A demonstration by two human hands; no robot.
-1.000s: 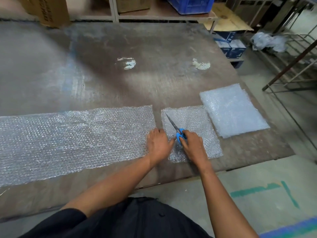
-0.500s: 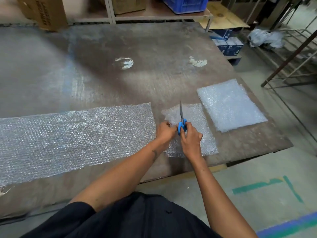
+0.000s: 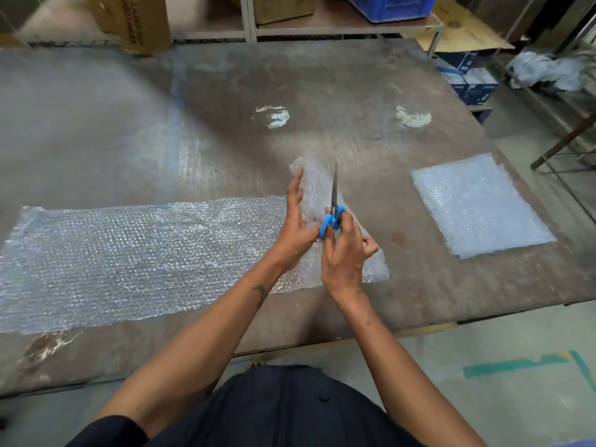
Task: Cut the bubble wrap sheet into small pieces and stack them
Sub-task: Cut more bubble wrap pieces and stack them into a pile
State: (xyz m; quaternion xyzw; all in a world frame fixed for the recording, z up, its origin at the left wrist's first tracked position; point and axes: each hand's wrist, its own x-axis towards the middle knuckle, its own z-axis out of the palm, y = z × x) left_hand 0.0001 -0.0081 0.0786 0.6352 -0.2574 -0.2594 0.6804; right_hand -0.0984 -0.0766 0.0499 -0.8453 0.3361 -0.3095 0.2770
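Observation:
A long bubble wrap sheet (image 3: 135, 253) lies flat across the left of the brown table (image 3: 322, 91). A small cut piece (image 3: 314, 188) is lifted at its far end; its near part still rests on the table. My left hand (image 3: 295, 227) holds the piece's left edge, thumb against it and fingers stretched upward. My right hand (image 3: 345, 253) grips blue-handled scissors (image 3: 332, 209) with the blades closed and pointing up and away, just right of the left hand. A stack of cut pieces (image 3: 477, 204) lies at the table's right.
Two pale scuff marks (image 3: 272, 117) show mid-table. Cardboard boxes (image 3: 135, 21) and a blue crate (image 3: 393, 6) sit on shelving behind. Blue cartons (image 3: 471, 79) and a metal rack (image 3: 567, 133) stand right of the table. The table's front edge runs near my body.
The cut piece has been raised off the table by my left hand. The scissors have swung from lying diagonally on the piece to pointing upright. The view shifted right.

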